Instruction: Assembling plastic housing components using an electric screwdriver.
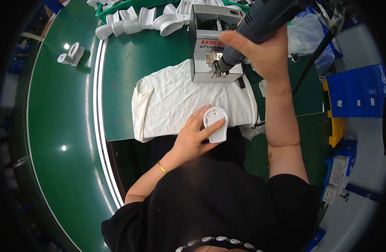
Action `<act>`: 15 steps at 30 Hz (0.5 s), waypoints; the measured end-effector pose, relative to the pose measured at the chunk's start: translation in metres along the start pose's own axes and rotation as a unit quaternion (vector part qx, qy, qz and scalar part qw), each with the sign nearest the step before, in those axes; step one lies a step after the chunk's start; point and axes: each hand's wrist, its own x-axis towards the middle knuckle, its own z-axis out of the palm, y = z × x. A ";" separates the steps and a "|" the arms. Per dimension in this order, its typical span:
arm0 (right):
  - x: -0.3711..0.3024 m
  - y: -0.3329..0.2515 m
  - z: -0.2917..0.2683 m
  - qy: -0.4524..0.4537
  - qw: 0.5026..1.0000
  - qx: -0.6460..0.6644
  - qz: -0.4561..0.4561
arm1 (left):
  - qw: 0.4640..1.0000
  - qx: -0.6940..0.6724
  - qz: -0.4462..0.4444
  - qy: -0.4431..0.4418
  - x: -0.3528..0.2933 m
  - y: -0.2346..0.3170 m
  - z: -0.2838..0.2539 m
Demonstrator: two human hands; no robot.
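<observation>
My left hand (189,142) grips a white plastic housing (218,133), rounded at its far end, at the near edge of a white cloth (172,96). Its thumb and fingers hold the part's sides and face, where small holes show. Wrapped in my right hand (269,56) is a dark electric screwdriver (260,24), pointing down and to the left. The driver's tip is at the front of a grey screw feeder (200,70); whether it touches a screw there I cannot make out.
Several white plastic parts (130,22) line the table's far side beside a green basket (115,10). Left, another white part (71,55) lies on a green surface (62,122) beyond a bright strip. Blue bins (357,90) stand at right; a cord (312,63) hangs beside my right arm.
</observation>
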 end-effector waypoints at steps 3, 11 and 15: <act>0.002 0.002 0.018 0.064 0.977 0.190 0.069 | 1.000 -0.008 -0.002 0.008 0.002 0.003 -0.001; -0.022 -0.017 0.023 0.105 0.955 0.270 0.061 | 0.999 -0.005 -0.008 0.053 0.005 0.002 0.007; -0.055 -0.048 0.024 0.102 0.966 0.224 0.085 | 0.998 -0.010 -0.005 0.062 0.004 0.001 0.008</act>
